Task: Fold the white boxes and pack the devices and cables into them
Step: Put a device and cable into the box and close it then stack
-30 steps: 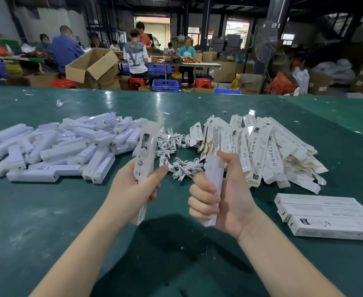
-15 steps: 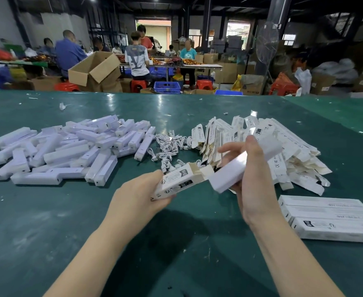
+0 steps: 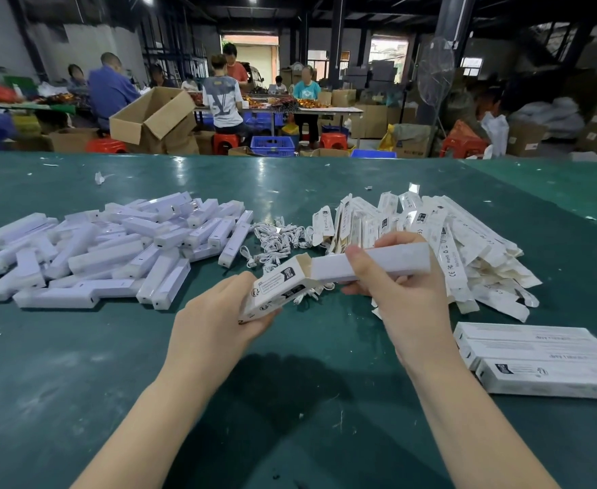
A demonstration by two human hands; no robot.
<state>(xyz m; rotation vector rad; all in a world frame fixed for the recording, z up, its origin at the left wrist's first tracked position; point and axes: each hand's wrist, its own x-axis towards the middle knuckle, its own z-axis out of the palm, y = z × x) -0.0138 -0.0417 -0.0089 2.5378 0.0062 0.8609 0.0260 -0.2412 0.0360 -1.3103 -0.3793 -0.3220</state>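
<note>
Sliding device into white box

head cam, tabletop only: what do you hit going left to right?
Pile of white devices → coiled white cables → heap of flat unfolded boxes → stack of finished boxes.

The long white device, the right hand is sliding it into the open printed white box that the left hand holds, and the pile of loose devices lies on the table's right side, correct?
Not quite: the head view shows the pile of loose white devices on the left. On the right lie flat unfolded boxes. The rest holds: the right hand feeds the long white device into the left hand's printed white box.
</note>
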